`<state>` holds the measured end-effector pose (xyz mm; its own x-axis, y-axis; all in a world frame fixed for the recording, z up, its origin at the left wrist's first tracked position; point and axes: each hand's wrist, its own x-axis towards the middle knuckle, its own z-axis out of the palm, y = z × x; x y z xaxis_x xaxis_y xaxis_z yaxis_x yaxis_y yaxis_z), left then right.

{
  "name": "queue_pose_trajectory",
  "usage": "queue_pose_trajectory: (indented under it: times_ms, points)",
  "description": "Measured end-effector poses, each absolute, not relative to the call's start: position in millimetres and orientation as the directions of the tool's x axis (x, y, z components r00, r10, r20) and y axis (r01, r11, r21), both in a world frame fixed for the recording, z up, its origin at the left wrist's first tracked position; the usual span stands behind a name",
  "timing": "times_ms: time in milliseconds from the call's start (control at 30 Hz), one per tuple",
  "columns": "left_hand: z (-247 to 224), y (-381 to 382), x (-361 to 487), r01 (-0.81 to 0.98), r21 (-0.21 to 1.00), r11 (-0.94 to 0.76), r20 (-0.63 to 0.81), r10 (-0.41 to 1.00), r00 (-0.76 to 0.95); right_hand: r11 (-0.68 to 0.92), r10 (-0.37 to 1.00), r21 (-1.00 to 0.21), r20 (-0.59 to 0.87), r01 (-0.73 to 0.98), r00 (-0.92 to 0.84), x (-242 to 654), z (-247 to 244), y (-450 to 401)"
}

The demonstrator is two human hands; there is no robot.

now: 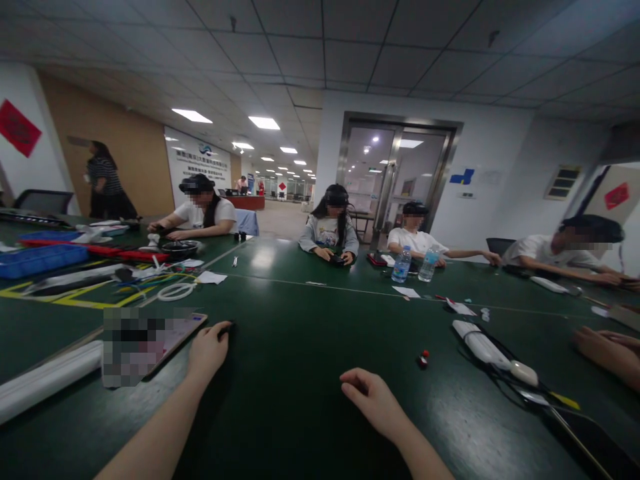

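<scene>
On my feed, the bare forearms lie nearest the camera, angled inward over the green tabletop, presumably for support. The right hand has its fingers loosely curled and parted, gripping nothing that I can see; a small red-and-black object lies apart, to its right. The left hand is closed at the fingertips, apparently pinching a small black object for fine control; I cannot resolve its shape. A smartphone lies screen-up just left of this hand, likely for easy viewing.
</scene>
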<state>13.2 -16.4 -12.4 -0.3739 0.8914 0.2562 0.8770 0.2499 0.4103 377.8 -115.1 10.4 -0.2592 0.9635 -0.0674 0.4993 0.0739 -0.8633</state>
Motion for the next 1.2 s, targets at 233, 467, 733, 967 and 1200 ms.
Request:
queue_pose_trajectory:
  times_ms: [233, 467, 733, 967, 1200]
  points:
    - [-7.4, -20.9, 16.3, 0.882, 0.389, 0.264, 0.238, 0.897, -0.373, 0.085, 0.969, -0.858, -0.046, 0.507, -0.241, 375.4, 10.0, -115.8]
    - [1.4, -26.9, 22.6, 0.886, 0.35, 0.303, 0.23, 0.889, -0.395, 0.082, 0.966, -0.85, -0.06, 0.521, -0.251, 376.0, 10.5, -114.9]
    - [8.6, -34.0, 21.7, 0.892, 0.331, 0.309, 0.228, 0.891, -0.394, 0.102, 0.968, -0.839, -0.041, 0.535, -0.249, 377.1, 7.8, -113.0]
    - [17.3, -35.9, 22.0, 0.875, 0.356, 0.329, 0.309, 0.842, -0.442, 0.108, 0.966, -0.84, -0.038, 0.532, -0.256, 378.8, 7.3, -113.6]
    - [18.6, -32.2, 20.6, 0.838, 0.394, 0.377, 0.321, 0.798, -0.509, 0.104, 0.965, -0.839, -0.046, 0.535, -0.26, 380.0, 5.5, -111.8]
